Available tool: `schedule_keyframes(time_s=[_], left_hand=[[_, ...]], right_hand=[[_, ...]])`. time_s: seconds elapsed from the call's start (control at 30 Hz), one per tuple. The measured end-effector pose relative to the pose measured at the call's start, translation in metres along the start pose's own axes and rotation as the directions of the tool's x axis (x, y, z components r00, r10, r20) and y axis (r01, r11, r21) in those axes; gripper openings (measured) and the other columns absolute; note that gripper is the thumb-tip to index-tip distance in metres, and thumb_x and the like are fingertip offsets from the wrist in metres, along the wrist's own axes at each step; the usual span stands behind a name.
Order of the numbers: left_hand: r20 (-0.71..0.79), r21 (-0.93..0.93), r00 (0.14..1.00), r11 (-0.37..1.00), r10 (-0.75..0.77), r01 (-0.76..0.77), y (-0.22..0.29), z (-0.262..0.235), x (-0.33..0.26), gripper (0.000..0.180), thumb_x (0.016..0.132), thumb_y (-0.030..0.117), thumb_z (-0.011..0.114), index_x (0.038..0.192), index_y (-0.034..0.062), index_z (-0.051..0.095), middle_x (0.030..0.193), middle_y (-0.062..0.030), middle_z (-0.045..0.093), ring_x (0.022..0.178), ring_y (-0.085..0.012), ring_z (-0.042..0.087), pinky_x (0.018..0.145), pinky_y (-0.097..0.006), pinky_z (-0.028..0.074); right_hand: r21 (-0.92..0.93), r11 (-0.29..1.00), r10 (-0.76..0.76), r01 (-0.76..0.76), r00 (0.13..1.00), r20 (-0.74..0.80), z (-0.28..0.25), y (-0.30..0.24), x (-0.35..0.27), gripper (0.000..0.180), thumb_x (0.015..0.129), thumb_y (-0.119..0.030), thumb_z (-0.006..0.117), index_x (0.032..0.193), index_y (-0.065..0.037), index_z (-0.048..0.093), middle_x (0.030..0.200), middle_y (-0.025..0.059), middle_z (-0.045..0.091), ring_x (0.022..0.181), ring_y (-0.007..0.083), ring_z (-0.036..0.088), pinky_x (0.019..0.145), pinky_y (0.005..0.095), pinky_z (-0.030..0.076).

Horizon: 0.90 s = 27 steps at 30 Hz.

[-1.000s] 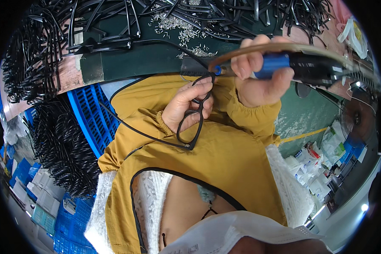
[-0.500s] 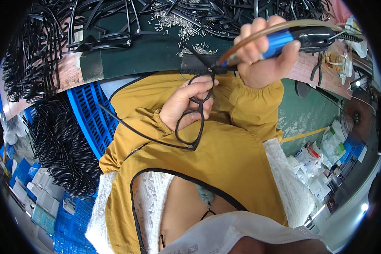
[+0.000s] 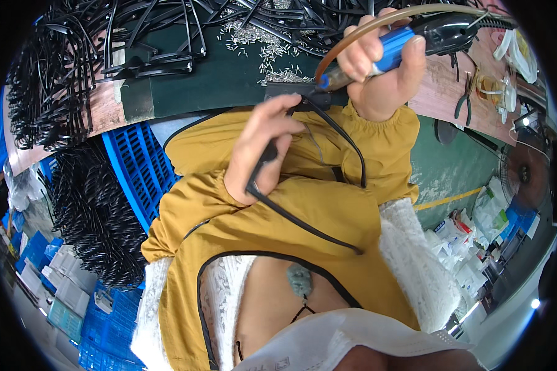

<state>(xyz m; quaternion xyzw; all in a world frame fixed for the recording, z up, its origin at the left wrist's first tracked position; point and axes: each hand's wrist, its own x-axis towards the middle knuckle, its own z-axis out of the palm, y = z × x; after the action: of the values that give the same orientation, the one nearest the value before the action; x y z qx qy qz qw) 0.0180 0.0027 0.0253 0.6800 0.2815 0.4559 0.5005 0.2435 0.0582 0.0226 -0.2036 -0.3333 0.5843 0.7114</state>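
My left hand (image 3: 257, 145) is closed around a black eyeglass frame at the table's near edge. The fingers and palm cover most of its front. The frame's two arms stick out to the right, one a long black temple (image 3: 300, 226) hanging over my yellow apron. In my right hand (image 3: 384, 96) is a power screwdriver (image 3: 395, 49) with a blue grip, a black body and a brown tube arching over it. Its tip points down-left, close to a small dark block (image 3: 281, 91) at the table edge, near the left fingertips. Small silver screws (image 3: 284, 76) lie just beyond the block.
Black eyeglass frames (image 3: 167, 62) are heaped across the far side and left of the table. A bundle of black frames (image 3: 99, 216) stands beside a blue basket (image 3: 139, 167). Pliers (image 3: 465, 102) lie at the right, above a fan (image 3: 525, 170).
The eyeglass frame has turned over in my left hand, so its arms now point right. The screwdriver has lifted slightly up and away from it.
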Motion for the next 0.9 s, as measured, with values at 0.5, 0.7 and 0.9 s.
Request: schedule_keyframes(time_s=[0.5,0.7,0.9], left_hand=[[-0.110,-0.184,0.994,0.983,-0.022,0.001,-0.035,0.014,-0.035,0.015,0.102,0.000,0.057,0.113,-0.0075,0.062,0.135,-0.0395,0.057,0.125,-0.0436,0.062,0.103,-0.044,0.053],[-0.011,-0.140,0.992,0.982,-0.128,0.125,-0.023,0.000,-0.029,0.017,0.101,-0.004,0.056,0.116,-0.0039,0.062,0.135,-0.0308,0.061,0.122,-0.0356,0.064,0.104,-0.040,0.051],[-0.509,0.225,0.860,0.959,-0.033,0.170,0.023,-0.085,-0.036,0.012,0.099,-0.001,0.051,0.111,0.0003,0.053,0.110,-0.0174,0.064,0.100,-0.0242,0.065,0.092,-0.035,0.053]], right_hand=[[-0.044,0.992,0.119,-0.122,0.991,-0.060,0.018,0.010,0.006,0.031,0.098,-0.036,0.068,0.109,-0.013,0.051,0.076,0.0026,0.048,0.058,0.0138,0.048,0.052,0.0267,0.038],[-0.006,0.994,0.106,-0.106,0.987,0.123,0.013,0.008,0.001,0.040,0.104,-0.048,0.054,0.123,-0.013,0.057,0.080,-0.0030,0.048,0.062,0.0081,0.043,0.052,0.0218,0.036],[0.096,0.992,-0.062,0.076,0.989,-0.136,-0.011,-0.033,0.009,0.031,0.105,-0.042,0.055,0.115,-0.014,0.063,0.079,-0.0012,0.049,0.060,0.0090,0.043,0.048,0.0225,0.033]])
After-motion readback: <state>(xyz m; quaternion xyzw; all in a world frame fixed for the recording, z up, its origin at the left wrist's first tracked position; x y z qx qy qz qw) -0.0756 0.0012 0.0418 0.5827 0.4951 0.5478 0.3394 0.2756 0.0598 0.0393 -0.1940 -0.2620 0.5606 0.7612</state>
